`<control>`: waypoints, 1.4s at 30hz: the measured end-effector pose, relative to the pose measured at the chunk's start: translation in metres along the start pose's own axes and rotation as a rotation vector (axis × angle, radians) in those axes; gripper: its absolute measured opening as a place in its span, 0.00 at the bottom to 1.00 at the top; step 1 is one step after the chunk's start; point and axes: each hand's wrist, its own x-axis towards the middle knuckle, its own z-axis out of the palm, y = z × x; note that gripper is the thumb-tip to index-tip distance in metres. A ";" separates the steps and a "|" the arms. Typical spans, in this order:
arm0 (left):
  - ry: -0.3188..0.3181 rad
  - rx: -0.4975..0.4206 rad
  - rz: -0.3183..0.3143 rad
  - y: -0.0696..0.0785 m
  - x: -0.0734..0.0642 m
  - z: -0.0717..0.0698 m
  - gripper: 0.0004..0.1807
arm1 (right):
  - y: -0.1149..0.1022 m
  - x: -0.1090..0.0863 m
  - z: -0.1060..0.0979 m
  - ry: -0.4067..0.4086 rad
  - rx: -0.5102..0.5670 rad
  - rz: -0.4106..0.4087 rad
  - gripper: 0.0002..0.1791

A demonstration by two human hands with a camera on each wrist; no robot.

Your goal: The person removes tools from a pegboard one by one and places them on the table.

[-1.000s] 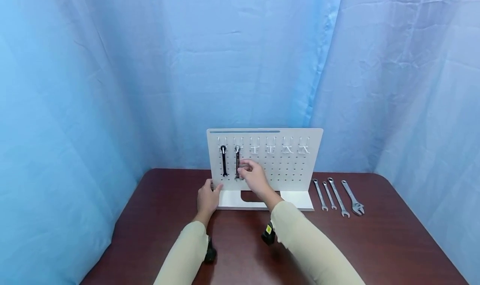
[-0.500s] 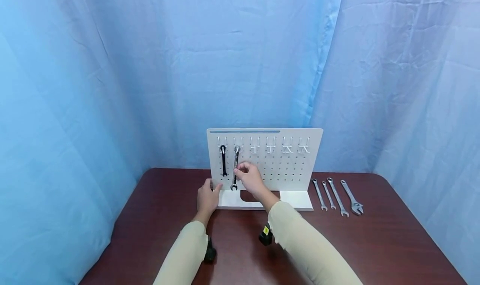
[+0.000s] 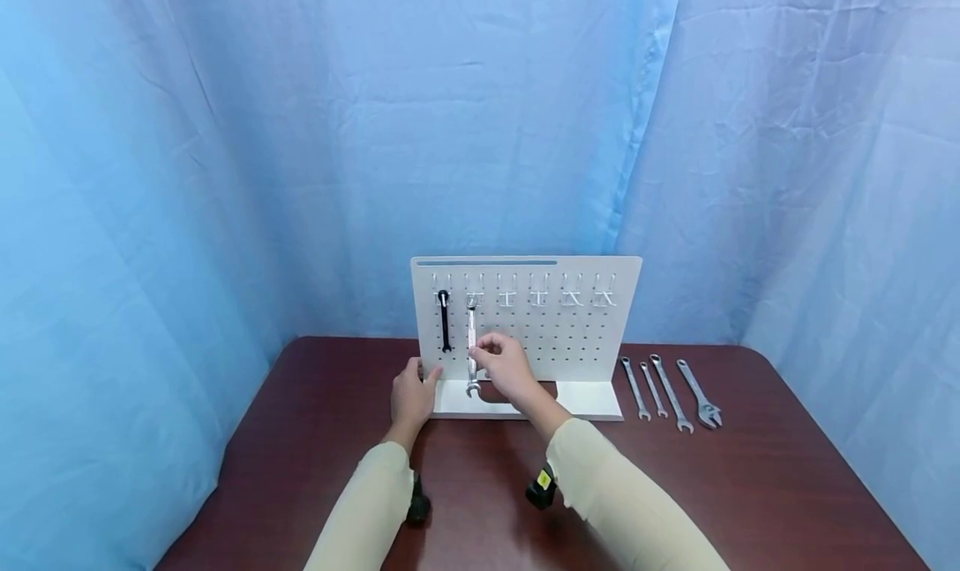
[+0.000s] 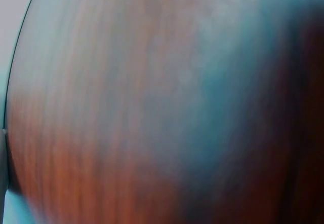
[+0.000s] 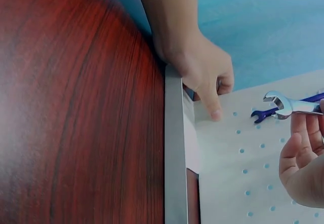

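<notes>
One silver wrench [image 3: 472,329] pinched in right fingers [image 5: 299,129]; left fingers [image 5: 226,78] grip white pegboard [image 3: 570,343].

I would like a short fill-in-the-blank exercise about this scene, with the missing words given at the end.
In the head view:
1. Of the board's two side edges, the left hand holds the ____ one.
2. The held wrench, in the right hand, is ____ in colour.
3. The hanging wrench beside it is ____ in colour.
4. The number of loose wrenches on the table is ____.
Missing words: left; silver; black; four.
</notes>
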 end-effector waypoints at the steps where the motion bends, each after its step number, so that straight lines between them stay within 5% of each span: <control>1: 0.001 -0.002 0.002 0.000 0.000 0.000 0.24 | -0.001 -0.002 0.000 -0.001 0.001 0.000 0.04; 26: 0.004 0.007 0.012 -0.002 0.002 0.002 0.25 | -0.019 -0.035 -0.011 -0.005 0.024 -0.065 0.05; 34: -0.014 0.015 0.021 0.001 0.000 -0.001 0.25 | -0.021 -0.056 -0.055 -0.011 0.084 -0.026 0.08; 42: -0.021 0.005 0.014 0.001 -0.001 -0.004 0.26 | -0.004 -0.071 -0.128 0.064 0.062 0.038 0.13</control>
